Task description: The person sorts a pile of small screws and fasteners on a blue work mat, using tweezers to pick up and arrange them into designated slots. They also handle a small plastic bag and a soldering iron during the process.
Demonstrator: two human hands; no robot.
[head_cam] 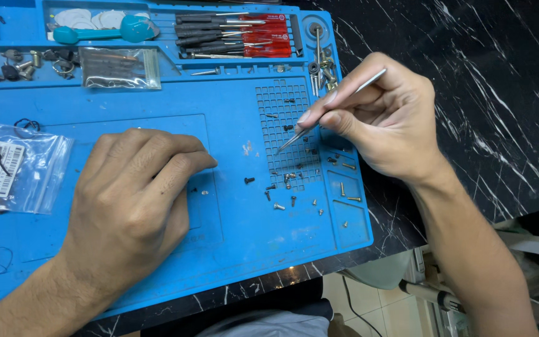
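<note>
Item: left hand (133, 206), nearest the viewer, palm down on the blue work mat (232, 212), fingers curled loosely under, holding nothing that can be seen; its fingertips rest near the mat's middle, just beside a tiny silver screw (205, 193)

Item: right hand (387, 118), over the mat's right edge, fingers pinched shut on slim metal tweezers (332, 111); the tips point down-left into the grid of small square cells (285, 131) on the mat's right side. Whether the tips grip a screw cannot be told

Item: loose small screws (291, 201), dark and silver, scattered in the grid, below it and in the narrow compartments along the mat's right edge; one black screw (249, 180) lies apart, between the two hands

Item: clear plastic bag (15, 165) with a white label, at the mat's left edge, left of the left hand

Item: second small clear bag (120, 67), in the tray strip along the mat's far edge

Item: teal-handled tool (104, 31), far edge, lying flat

Item: set of precision screwdrivers (232, 34) on a red holder, far right corner of the mat

Item: black marble-patterned counter (469, 56) with white veins, carrying the mat; the mat's near right corner sits close to the counter's near edge
</note>
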